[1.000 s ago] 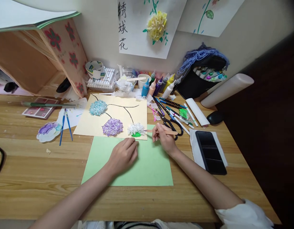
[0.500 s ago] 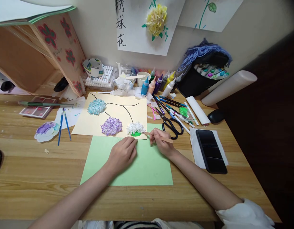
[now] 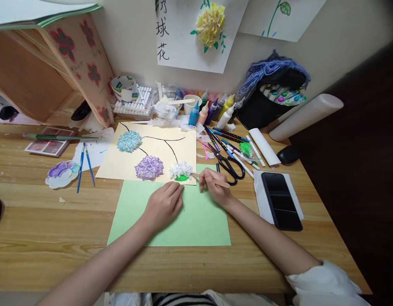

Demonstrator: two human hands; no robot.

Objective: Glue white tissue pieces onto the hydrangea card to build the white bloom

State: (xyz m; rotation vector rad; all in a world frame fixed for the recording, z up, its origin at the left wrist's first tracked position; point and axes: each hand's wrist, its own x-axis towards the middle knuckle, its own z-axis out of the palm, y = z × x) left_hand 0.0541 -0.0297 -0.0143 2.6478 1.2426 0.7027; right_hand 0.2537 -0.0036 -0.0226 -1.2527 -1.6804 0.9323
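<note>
right hand [image 3: 216,188] is pinching a wooden stick [image 3: 222,184] slanting far-left to the white flower [image 3: 181,170]; left hand [image 3: 163,205], loosely curled, is resting on its near side, any hold hidden.

Soft colours on my cream rectangular paper [image 3: 155,148]
I see a blue-and-white ruffled flower [image 3: 129,141], a purple-and-white ruffled flower [image 3: 149,168], a white ruffled flower [image 3: 181,169], a bright-green patch [image 3: 181,178], my tan flat stick [image 3: 222,183].

Single head-worn view above desk [image 3: 56,229], looking forward and down.
</note>
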